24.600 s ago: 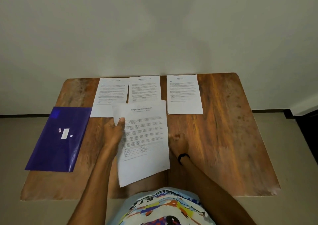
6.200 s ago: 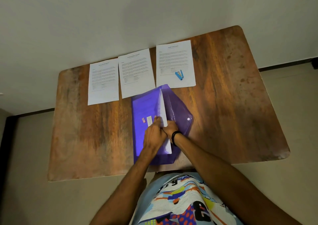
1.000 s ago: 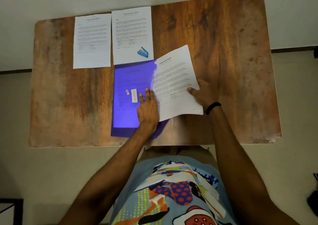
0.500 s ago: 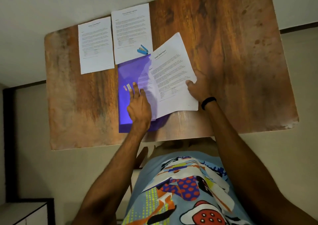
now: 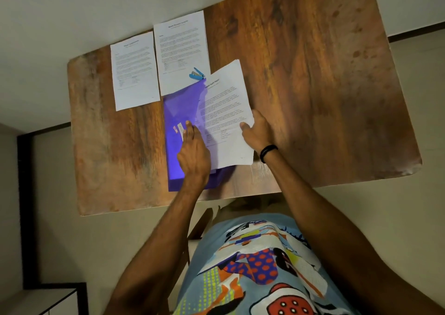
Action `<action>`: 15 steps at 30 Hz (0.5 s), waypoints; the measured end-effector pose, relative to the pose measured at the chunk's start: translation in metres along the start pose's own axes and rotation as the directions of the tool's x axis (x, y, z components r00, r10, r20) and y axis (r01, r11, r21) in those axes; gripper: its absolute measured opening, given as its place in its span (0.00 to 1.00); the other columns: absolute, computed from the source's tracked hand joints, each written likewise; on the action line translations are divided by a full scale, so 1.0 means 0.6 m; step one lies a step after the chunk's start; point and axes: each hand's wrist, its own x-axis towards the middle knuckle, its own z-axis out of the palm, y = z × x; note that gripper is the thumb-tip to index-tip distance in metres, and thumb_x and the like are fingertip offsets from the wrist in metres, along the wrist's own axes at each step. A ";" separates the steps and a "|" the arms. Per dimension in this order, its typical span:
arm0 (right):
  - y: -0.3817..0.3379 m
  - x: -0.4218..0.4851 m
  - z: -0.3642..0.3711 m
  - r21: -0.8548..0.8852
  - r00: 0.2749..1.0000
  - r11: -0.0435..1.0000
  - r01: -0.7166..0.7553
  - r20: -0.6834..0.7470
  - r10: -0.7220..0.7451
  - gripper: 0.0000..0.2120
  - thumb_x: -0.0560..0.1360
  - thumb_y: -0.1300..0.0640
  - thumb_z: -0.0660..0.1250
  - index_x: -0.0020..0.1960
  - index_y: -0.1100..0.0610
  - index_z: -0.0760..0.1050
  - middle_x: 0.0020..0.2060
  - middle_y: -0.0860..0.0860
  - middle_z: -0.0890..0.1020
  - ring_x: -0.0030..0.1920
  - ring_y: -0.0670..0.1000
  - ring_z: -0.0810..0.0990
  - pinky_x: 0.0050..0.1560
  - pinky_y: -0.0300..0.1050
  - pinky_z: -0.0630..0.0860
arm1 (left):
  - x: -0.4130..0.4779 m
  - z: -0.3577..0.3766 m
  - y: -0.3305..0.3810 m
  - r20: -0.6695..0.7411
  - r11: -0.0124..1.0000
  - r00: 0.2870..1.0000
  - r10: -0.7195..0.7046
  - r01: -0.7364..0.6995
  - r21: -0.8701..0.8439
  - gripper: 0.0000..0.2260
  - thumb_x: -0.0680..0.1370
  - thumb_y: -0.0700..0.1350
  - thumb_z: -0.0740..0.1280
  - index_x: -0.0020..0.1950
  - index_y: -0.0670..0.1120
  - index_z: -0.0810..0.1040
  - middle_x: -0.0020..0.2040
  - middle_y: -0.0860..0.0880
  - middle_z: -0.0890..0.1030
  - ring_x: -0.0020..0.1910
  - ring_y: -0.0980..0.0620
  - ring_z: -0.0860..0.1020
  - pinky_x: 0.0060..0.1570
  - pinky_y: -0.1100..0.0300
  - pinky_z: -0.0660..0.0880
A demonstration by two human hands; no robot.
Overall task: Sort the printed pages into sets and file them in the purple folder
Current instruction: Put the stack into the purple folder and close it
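The purple folder [image 5: 179, 107] lies near the front edge of the wooden table [image 5: 313, 86]. A stapled set of printed pages [image 5: 226, 107] sits tilted, its left part slid under the folder's translucent cover. My right hand [image 5: 256, 131] grips the set's right edge. Flat on the folder's cover lies my left hand [image 5: 193, 153], fingers together, pressing beside a small label. Two more sets rest at the table's far edge: one at the left [image 5: 133, 70], one in the middle [image 5: 181, 50].
A small blue stapler [image 5: 196, 73] lies on the middle set's lower right corner, just above the folder. The right half of the table is bare wood. A wall runs behind the far edge. Dark furniture shows at the lower left.
The set in my right hand has slid further left into the folder. My left hand stays pressed on the cover. The camera view has shifted.
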 end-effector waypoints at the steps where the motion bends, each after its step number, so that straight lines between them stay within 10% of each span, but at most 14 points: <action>1: 0.003 0.000 0.006 -0.019 1.000 1.000 -0.002 0.008 0.002 0.13 0.78 0.65 0.65 0.62 0.61 0.74 0.60 0.54 0.82 0.57 0.54 0.81 0.53 0.48 0.80 | -0.001 0.001 0.000 -0.003 1.000 1.000 -0.002 0.002 -0.015 0.26 0.81 0.35 0.61 0.79 0.40 0.59 0.81 0.47 0.55 0.64 0.42 0.77 0.36 0.54 0.71; 15: -0.019 -0.003 0.070 -0.412 1.000 0.911 0.008 0.027 0.003 0.11 0.78 0.56 0.68 0.57 0.61 0.76 0.58 0.58 0.82 0.58 0.61 0.80 0.49 0.49 0.75 | -0.015 0.008 0.009 0.032 0.988 0.999 0.041 -0.036 -0.149 0.26 0.81 0.35 0.56 0.80 0.44 0.58 0.81 0.51 0.55 0.51 0.43 0.79 0.35 0.55 0.67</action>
